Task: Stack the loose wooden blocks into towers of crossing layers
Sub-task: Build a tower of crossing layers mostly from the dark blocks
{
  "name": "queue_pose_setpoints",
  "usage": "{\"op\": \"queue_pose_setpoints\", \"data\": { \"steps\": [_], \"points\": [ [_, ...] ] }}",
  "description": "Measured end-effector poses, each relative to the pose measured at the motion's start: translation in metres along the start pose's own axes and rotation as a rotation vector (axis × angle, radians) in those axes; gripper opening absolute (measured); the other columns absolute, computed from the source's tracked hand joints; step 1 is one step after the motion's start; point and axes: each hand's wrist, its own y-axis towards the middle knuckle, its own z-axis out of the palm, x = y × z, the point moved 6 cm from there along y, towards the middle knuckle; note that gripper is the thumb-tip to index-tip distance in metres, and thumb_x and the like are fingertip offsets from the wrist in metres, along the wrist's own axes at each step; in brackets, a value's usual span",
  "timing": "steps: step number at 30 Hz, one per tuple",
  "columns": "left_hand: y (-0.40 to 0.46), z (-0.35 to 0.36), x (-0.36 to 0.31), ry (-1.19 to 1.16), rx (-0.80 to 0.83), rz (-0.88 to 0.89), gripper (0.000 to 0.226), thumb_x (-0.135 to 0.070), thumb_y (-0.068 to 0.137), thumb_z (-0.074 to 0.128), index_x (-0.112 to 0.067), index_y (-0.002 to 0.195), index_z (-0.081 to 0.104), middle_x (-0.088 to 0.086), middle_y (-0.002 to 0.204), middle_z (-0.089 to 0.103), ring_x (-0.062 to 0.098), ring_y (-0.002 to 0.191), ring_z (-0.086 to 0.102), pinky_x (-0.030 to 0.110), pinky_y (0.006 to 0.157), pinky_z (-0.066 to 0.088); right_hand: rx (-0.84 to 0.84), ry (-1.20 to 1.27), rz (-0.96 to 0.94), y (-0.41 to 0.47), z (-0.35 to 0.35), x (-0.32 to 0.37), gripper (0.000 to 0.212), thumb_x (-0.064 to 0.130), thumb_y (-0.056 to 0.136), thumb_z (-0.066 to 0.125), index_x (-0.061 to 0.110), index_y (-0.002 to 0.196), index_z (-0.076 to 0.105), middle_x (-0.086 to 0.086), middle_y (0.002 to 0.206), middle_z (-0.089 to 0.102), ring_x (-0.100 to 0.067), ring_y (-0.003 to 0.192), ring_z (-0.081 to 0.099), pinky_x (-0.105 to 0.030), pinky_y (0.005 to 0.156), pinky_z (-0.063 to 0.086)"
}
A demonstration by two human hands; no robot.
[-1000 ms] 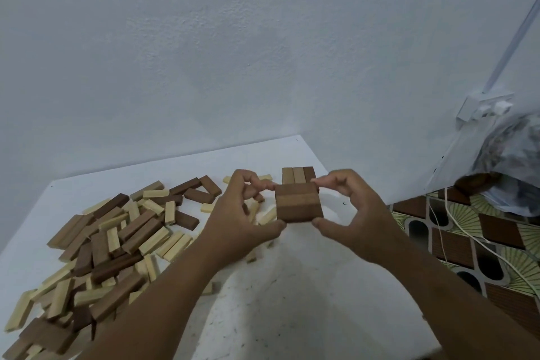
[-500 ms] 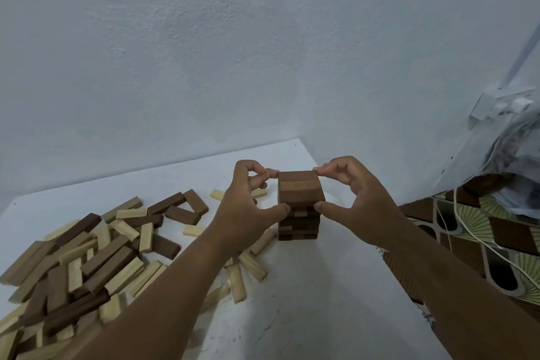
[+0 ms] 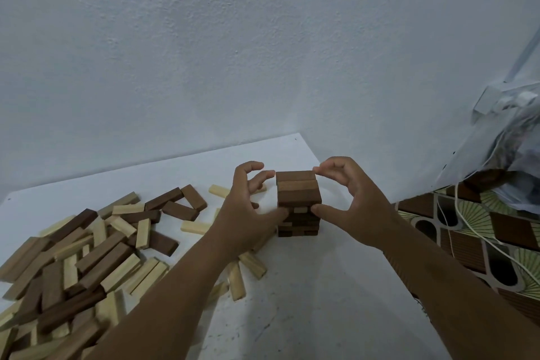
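Note:
A short tower (image 3: 298,221) of crossing brown and pale wooden blocks stands on the white table (image 3: 306,301) near its far right corner. Its top layer (image 3: 296,185) is three brown blocks side by side. My left hand (image 3: 248,213) is at the tower's left, thumb against the front face and curled fingertips at the top layer's back left corner. My right hand (image 3: 350,202) mirrors it, with its thumb on the front right and its index fingertip on the back right corner. A heap of loose blocks (image 3: 81,257) lies at the left.
A few pale blocks (image 3: 245,269) lie scattered just left of the tower, under my left forearm. The wall rises right behind the table. Right of the table edge are patterned floor tiles (image 3: 467,242), white cables (image 3: 479,240) and a plastic bag (image 3: 514,161).
A second ago both hands held the three-block layer in the air in front of the tower. It now sits on top of the tower, with both hands still around it.

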Motion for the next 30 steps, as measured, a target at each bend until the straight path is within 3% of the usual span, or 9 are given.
{"op": "queue_pose_setpoints", "data": {
  "steps": [3,6,9,11,14,19,22,25,30],
  "points": [
    [-0.009,0.005,0.001,-0.103,0.037,-0.045,0.091,-0.045,0.074,0.075,-0.046,0.144,0.017,-0.021,0.154,0.029,0.002,0.137,0.029,0.023,0.099,0.035,-0.014,0.130,0.090,-0.006,0.001,-0.002,0.063,0.046,0.083,0.072,0.034,0.135,0.039,0.022,0.141,0.047,0.010,0.133,0.036,-0.019,0.104,0.031],
    [-0.019,0.014,-0.008,-0.285,-0.019,-0.107,0.073,-0.072,0.087,0.044,-0.049,0.150,0.014,-0.027,0.157,0.017,-0.001,0.141,0.019,0.014,0.095,0.033,-0.114,0.279,0.240,-0.010,0.012,-0.005,0.069,0.072,0.084,0.036,0.037,0.143,0.035,0.021,0.147,0.038,0.006,0.134,0.034,-0.026,0.113,0.026],
    [-0.023,0.033,-0.011,-0.310,-0.081,-0.176,0.068,-0.077,0.089,0.014,-0.051,0.151,0.012,-0.030,0.157,0.008,0.001,0.146,0.010,0.038,0.122,0.017,-0.160,0.404,0.321,-0.011,0.034,-0.003,0.092,0.087,0.080,0.014,0.031,0.152,0.027,0.018,0.154,0.029,0.006,0.136,0.024,-0.020,0.111,0.019],
    [-0.022,0.044,-0.010,-0.386,-0.101,-0.219,0.078,-0.085,0.080,0.010,-0.052,0.151,0.012,-0.028,0.157,0.009,0.004,0.148,0.008,0.046,0.123,0.009,-0.135,0.475,0.350,-0.010,0.048,-0.001,0.116,0.100,0.060,0.013,0.032,0.153,0.022,0.024,0.150,0.023,0.008,0.133,0.021,-0.014,0.106,0.018],
    [-0.017,0.053,-0.005,-0.443,-0.132,-0.239,0.084,-0.082,0.078,0.007,-0.045,0.154,0.011,-0.018,0.162,0.012,0.006,0.149,0.011,0.041,0.123,0.011,-0.135,0.553,0.406,-0.006,0.061,-0.006,0.140,0.109,0.032,0.016,0.037,0.152,0.022,0.023,0.147,0.026,0.002,0.136,0.021,-0.029,0.116,0.014],
    [-0.011,0.057,0.001,-0.423,-0.123,-0.219,0.085,-0.088,0.080,0.010,-0.043,0.150,0.028,-0.008,0.151,0.043,0.012,0.140,0.039,0.043,0.118,0.029,-0.138,0.543,0.420,-0.006,0.066,-0.011,0.117,0.106,0.044,0.012,0.048,0.144,0.029,0.012,0.146,0.039,-0.010,0.134,0.038,-0.030,0.108,0.030],
    [-0.012,0.057,-0.002,-0.414,-0.114,-0.218,0.077,-0.075,0.086,0.009,-0.039,0.152,0.025,-0.007,0.150,0.043,0.010,0.138,0.039,0.034,0.117,0.029,-0.137,0.502,0.392,-0.006,0.065,-0.013,0.128,0.108,0.040,0.014,0.041,0.149,0.028,0.011,0.145,0.042,-0.008,0.130,0.041,-0.028,0.107,0.033],
    [-0.013,0.056,-0.003,-0.399,-0.113,-0.199,0.077,-0.073,0.085,0.009,-0.039,0.153,0.024,-0.007,0.151,0.041,0.010,0.139,0.038,0.038,0.119,0.029,-0.139,0.502,0.395,-0.004,0.065,-0.013,0.123,0.106,0.048,0.013,0.038,0.149,0.032,0.008,0.145,0.046,-0.010,0.131,0.044,-0.035,0.113,0.034],
    [-0.013,0.056,-0.003,-0.394,-0.122,-0.214,0.076,-0.075,0.087,0.008,-0.040,0.150,0.029,-0.007,0.143,0.049,0.007,0.130,0.046,0.031,0.113,0.035,-0.163,0.472,0.415,-0.008,0.060,-0.006,0.082,0.083,0.072,0.008,0.046,0.143,0.028,0.022,0.131,0.043,0.005,0.117,0.043,-0.013,0.096,0.033]
  ]
}}
